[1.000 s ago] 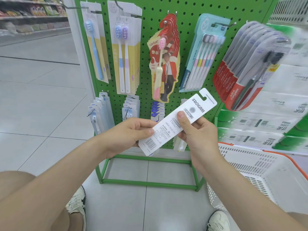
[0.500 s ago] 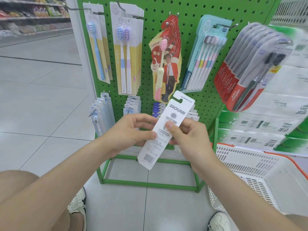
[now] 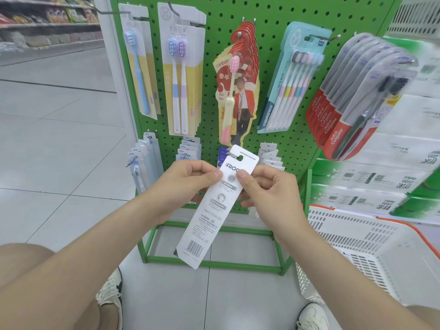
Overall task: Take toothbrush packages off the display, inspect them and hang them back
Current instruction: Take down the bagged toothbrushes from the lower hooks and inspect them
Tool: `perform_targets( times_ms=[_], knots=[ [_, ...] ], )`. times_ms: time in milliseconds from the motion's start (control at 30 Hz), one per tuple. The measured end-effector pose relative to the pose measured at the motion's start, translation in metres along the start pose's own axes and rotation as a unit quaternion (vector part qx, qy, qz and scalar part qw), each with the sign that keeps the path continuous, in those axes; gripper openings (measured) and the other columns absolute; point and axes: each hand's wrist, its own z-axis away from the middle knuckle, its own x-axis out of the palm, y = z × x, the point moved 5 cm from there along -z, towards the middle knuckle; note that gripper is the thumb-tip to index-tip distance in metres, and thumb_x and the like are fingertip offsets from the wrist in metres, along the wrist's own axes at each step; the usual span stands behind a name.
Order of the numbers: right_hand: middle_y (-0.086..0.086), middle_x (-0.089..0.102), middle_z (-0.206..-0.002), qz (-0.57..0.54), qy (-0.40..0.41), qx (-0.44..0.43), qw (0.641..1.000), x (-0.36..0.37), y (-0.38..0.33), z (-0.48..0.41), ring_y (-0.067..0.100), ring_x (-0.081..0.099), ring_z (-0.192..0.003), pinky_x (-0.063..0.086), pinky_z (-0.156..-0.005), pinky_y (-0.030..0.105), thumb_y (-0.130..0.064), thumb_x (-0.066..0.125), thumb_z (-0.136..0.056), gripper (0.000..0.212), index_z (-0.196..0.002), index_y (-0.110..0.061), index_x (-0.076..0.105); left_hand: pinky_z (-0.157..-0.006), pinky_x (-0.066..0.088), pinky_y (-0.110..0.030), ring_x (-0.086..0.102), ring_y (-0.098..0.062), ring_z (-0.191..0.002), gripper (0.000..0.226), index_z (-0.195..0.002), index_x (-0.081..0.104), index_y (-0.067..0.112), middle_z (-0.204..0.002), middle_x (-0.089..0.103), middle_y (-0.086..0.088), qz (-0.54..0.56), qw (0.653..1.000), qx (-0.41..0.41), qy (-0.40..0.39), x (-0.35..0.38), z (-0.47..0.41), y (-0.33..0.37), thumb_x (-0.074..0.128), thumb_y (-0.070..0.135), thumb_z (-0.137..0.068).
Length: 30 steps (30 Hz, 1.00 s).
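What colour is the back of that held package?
The package is white with grey print and a black barcode; head view.

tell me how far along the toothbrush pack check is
Done: one white pack is off the pegboard. In hand: the left hand and right hand pinch it near its top, with the printed side and barcode facing the camera, so inspection looks under way. Left: hang it back by its hole. Whether other packs were already checked cannot be told.
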Motion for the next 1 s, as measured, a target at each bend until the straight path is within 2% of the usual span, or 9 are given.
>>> perform_targets(
  times_ms=[133,200,300,400,500,667,833,933,1000],
  knots=[
    [0.007,0.081,-0.082,0.025,-0.037,0.013,0.999,0.004,0.001,0.002,0.025,0.079,-0.071,0.062,-0.060,0.031,-0.017,0.073,-0.101,0.011,-0.101,-0.006,0.077,-0.087,0.059,-0.045,0.075,-0.022,-0.090,0.020,-0.110,0.073,0.010,-0.104,0.082,-0.007,0.016,1.000,0.015,0.017,0.001,0.001,0.002,0.066,0.029,-0.105],
    [0.008,0.081,-0.083,0.043,-0.064,0.025,0.997,0.009,0.003,0.004,0.024,0.079,-0.072,0.063,-0.063,0.035,-0.017,0.072,-0.102,0.012,-0.102,-0.006,0.077,-0.088,0.061,-0.045,0.076,-0.021,-0.089,0.020,-0.109,0.075,0.010,-0.102,0.082,-0.007,0.024,0.999,0.022,0.022,0.001,0.001,0.002,0.065,0.027,-0.106],
    [0.008,0.082,-0.084,0.034,-0.089,0.041,0.995,0.011,0.002,0.005,0.025,0.080,-0.074,0.064,-0.070,0.044,-0.023,0.061,-0.108,0.026,-0.102,-0.002,0.076,-0.090,0.060,-0.048,0.075,-0.021,-0.088,0.019,-0.105,0.077,0.012,-0.103,0.081,-0.010,0.029,0.999,0.018,0.023,-0.001,0.000,-0.001,0.064,0.026,-0.106],
    [0.006,0.082,-0.086,0.021,-0.076,0.043,0.996,0.010,-0.001,0.004,0.024,0.079,-0.074,0.063,-0.068,0.041,-0.030,0.053,-0.112,0.035,-0.103,-0.006,0.077,-0.088,0.061,-0.044,0.075,-0.020,-0.089,0.020,-0.105,0.077,0.010,-0.103,0.082,-0.010,0.030,0.999,0.008,0.013,0.000,-0.001,-0.002,0.064,0.025,-0.106],
    [0.009,0.081,-0.089,-0.028,-0.061,0.057,0.996,0.010,-0.001,0.002,0.023,0.075,-0.071,0.061,-0.063,0.038,-0.022,0.055,-0.111,0.026,-0.107,-0.008,0.075,-0.086,0.062,-0.038,0.075,-0.019,-0.089,0.022,-0.109,0.076,0.007,-0.104,0.082,-0.010,0.033,0.999,0.003,-0.001,0.002,-0.002,-0.003,0.063,0.025,-0.106],
    [0.013,0.079,-0.085,-0.051,-0.069,0.097,0.992,0.009,0.000,0.000,0.020,0.071,-0.073,0.059,-0.068,0.039,-0.013,0.052,-0.107,0.031,-0.094,-0.001,0.078,-0.081,0.061,-0.033,0.075,-0.019,-0.087,0.017,-0.105,0.075,0.011,-0.104,0.082,-0.008,0.043,0.999,-0.004,-0.028,0.006,0.001,-0.002,0.064,0.025,-0.105],
    [0.013,0.081,-0.086,0.004,-0.082,0.093,0.992,0.008,0.002,0.004,0.020,0.073,-0.068,0.059,-0.066,0.033,-0.042,0.063,-0.105,0.045,-0.092,-0.002,0.082,-0.075,0.058,-0.029,0.072,-0.017,-0.082,0.018,-0.104,0.077,0.006,-0.097,0.081,-0.008,-0.005,0.999,0.015,-0.041,0.009,0.002,-0.003,0.070,0.022,-0.102],
    [0.014,0.081,-0.087,-0.001,-0.083,0.096,0.992,0.006,0.005,0.003,0.020,0.072,-0.068,0.059,-0.066,0.032,-0.042,0.063,-0.105,0.045,-0.092,-0.003,0.082,-0.069,0.056,-0.022,0.072,-0.012,-0.079,0.014,-0.096,0.080,0.010,-0.093,0.081,-0.005,-0.026,0.999,0.029,-0.029,0.011,0.005,0.000,0.073,0.021,-0.100],
    [0.015,0.081,-0.088,-0.009,-0.085,0.104,0.991,0.005,0.005,0.002,0.019,0.071,-0.067,0.059,-0.068,0.033,-0.039,0.062,-0.106,0.042,-0.093,-0.005,0.082,-0.071,0.059,-0.027,0.074,-0.016,-0.082,0.013,-0.095,0.080,0.011,-0.096,0.082,-0.007,-0.023,0.999,0.030,-0.026,0.012,0.005,0.002,0.074,0.022,-0.099]
  ],
)
